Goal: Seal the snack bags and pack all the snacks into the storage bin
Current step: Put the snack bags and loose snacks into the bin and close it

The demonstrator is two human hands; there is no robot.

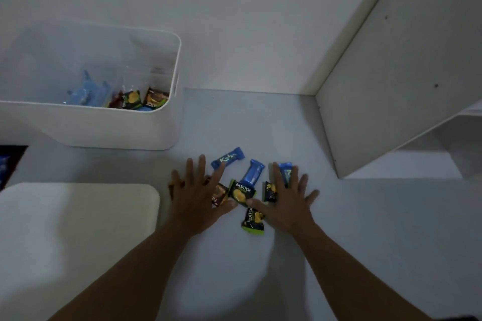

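Observation:
Several small snack packs lie in a loose cluster on the white table. A blue bar (228, 158) is farthest back, a second blue bar (253, 171) is beside it, and a black-and-green Nextar pack (241, 192) is in the middle. Another green pack (252, 220) lies nearest me. My left hand (198, 195) is spread flat over a brown pack (218, 194). Fingers apart, my right hand (283, 199) rests on a third blue bar (285, 171) and a dark pack (270, 190). The white storage bin (112, 122) stands at back left with several snacks inside.
A white lid (78, 232) lies flat at the near left. A white cabinet panel (391, 86) rises at the right, with a shelf recess behind it. A dark object (10, 161) shows at the far left edge. A white wall runs along the back.

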